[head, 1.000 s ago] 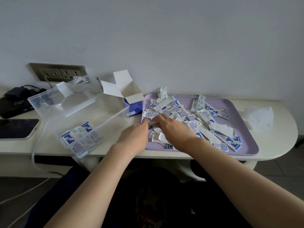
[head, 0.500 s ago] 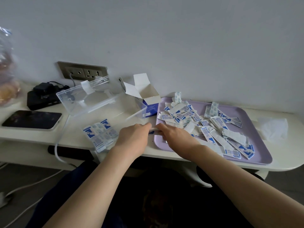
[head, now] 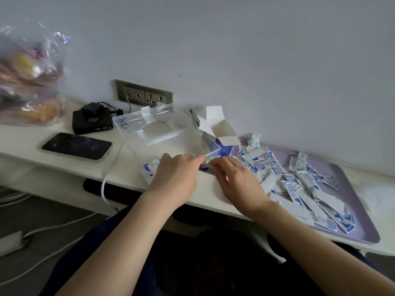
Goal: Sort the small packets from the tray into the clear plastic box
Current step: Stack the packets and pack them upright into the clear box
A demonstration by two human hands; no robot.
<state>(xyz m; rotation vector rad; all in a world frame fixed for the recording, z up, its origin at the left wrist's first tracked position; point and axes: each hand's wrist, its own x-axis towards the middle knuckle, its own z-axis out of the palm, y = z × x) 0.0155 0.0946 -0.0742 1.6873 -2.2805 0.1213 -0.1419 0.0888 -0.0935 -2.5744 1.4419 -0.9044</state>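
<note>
— Packets (head: 299, 182) heaped on the purple tray (head: 363, 212); why do both grips meet by the clear box (head: 147, 135)?
— Left grip (head: 175, 180) and right grip (head: 237, 182) each pinch an end of one blue-and-white packet (head: 204, 167), probably squaring it to drop in there, where a few lie flat.

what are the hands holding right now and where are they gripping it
A bunch of packets, held between both hands: the left hand pinches its left end, the right hand its right end. Blur hides the exact finger placement.
</note>
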